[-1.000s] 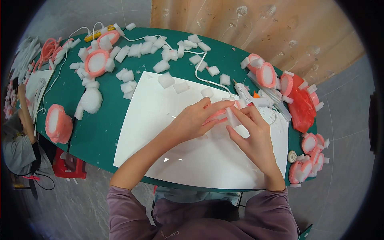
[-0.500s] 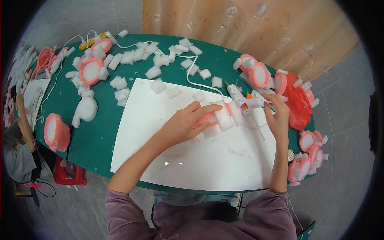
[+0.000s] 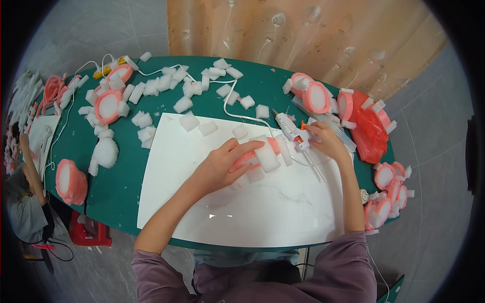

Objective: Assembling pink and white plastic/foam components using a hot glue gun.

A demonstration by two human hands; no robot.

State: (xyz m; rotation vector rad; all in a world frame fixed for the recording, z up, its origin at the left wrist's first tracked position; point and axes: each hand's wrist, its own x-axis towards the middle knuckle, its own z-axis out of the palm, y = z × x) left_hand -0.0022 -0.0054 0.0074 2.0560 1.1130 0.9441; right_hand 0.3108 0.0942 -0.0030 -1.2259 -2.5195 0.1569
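Observation:
My left hand [image 3: 221,165] is closed around a pink foam ring [image 3: 244,159] with white foam blocks on it, just above the white board [image 3: 202,217]. A large white foam block [image 3: 268,155] stands out past my fingertips. To its right lies a white hot glue gun [image 3: 292,131] with an orange trigger, its nozzle toward the far left. A glue stick [image 3: 316,167] juts from its rear end. My right hand [image 3: 327,142] has its fingers closed at the gun's trigger and handle; the palm side is hidden.
Loose white foam blocks [image 3: 183,104] lie scattered over the green table [image 3: 121,192]. Pink-rimmed foam pieces [image 3: 109,107] sit at left and right, beside a red plastic bag [image 3: 370,134]. A white cord [image 3: 232,93] runs to a yellow power strip [image 3: 110,67]. Another person's arm [image 3: 31,161] shows at far left.
My right hand has moved from behind the glue gun onto its trigger area, and the gun has turned slightly. My left hand keeps hold of the foam ring. The whole view has shifted a little.

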